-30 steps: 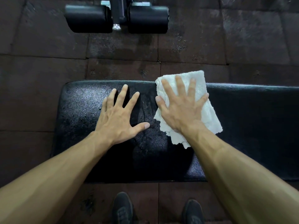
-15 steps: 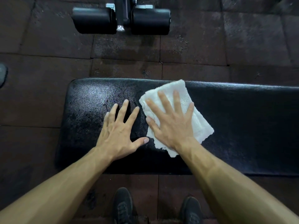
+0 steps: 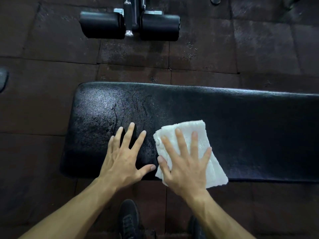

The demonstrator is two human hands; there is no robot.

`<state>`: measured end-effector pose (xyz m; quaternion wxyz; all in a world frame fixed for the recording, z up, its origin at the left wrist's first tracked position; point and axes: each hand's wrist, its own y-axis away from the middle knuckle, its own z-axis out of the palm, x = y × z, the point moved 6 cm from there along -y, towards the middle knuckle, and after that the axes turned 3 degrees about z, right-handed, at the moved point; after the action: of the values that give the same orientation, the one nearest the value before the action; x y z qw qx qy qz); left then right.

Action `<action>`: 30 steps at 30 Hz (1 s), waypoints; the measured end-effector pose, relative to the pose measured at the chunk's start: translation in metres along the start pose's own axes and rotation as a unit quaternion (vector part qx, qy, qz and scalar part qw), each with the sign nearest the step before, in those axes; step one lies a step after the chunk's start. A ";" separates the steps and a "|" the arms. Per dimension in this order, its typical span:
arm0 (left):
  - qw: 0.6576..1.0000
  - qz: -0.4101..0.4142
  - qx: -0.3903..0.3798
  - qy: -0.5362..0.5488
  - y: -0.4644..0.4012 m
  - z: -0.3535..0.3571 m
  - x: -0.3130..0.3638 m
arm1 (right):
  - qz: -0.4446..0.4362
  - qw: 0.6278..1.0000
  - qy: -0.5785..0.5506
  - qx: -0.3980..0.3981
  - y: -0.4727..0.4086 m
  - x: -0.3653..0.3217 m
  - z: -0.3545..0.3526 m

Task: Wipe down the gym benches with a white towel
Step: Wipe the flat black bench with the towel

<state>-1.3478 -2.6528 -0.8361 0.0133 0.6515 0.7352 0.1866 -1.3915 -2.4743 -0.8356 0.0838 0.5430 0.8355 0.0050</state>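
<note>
Towel [image 3: 205, 135] has slid back to the bench's [image 3: 241, 118] near edge, corner overhanging. Head view: right hand [image 3: 186, 163] presses it flat, grip spread; left hand [image 3: 124, 156] braces, fingers spread. Mid-wipe; next stroke probably right, over unwiped pad.

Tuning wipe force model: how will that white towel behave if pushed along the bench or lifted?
Likely floppy: the white towel lies folded flat, its near corner drooping past the bench edge. It should slide under the flat right hand, since the pad looks smooth and damp. Probably light; lifted, the folds would likely fall open.
</note>
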 end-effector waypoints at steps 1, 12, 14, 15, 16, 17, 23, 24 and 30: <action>1.000 0.001 0.002 -0.002 0.002 0.001 0.000 | 0.003 1.000 -0.001 0.007 0.008 -0.002 0.001; 0.999 0.016 0.032 -0.015 0.009 0.000 -0.013 | 0.084 0.996 0.010 0.020 0.036 -0.031 0.018; 0.999 0.012 0.028 -0.023 0.004 -0.002 -0.017 | 0.088 0.996 0.011 0.013 0.028 -0.032 0.016; 0.999 0.006 0.024 -0.022 0.000 -0.004 -0.022 | 0.088 0.996 0.013 0.010 0.022 -0.033 0.016; 1.000 -0.002 0.018 -0.020 -0.004 -0.006 -0.027 | 0.087 0.996 0.014 0.007 0.016 -0.034 0.014; 1.000 -0.009 0.010 -0.022 -0.008 -0.008 -0.032 | 0.087 0.996 0.010 -0.001 0.011 -0.037 0.013; 1.000 -0.012 -0.014 -0.021 -0.031 -0.026 -0.052 | 0.076 0.997 0.001 -0.031 -0.023 -0.046 0.007; 1.000 -0.013 -0.018 -0.019 -0.033 -0.028 -0.053 | 0.076 0.997 0.003 -0.034 -0.030 -0.047 0.006; 0.999 -0.034 -0.016 -0.002 -0.060 -0.043 -0.073 | 0.098 0.993 -0.008 -0.060 -0.086 -0.057 0.003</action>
<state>-1.4057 -2.7390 -0.8302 0.0315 0.6262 0.7538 0.1966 -1.4460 -2.5618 -0.8389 0.1221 0.6163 0.7758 0.0589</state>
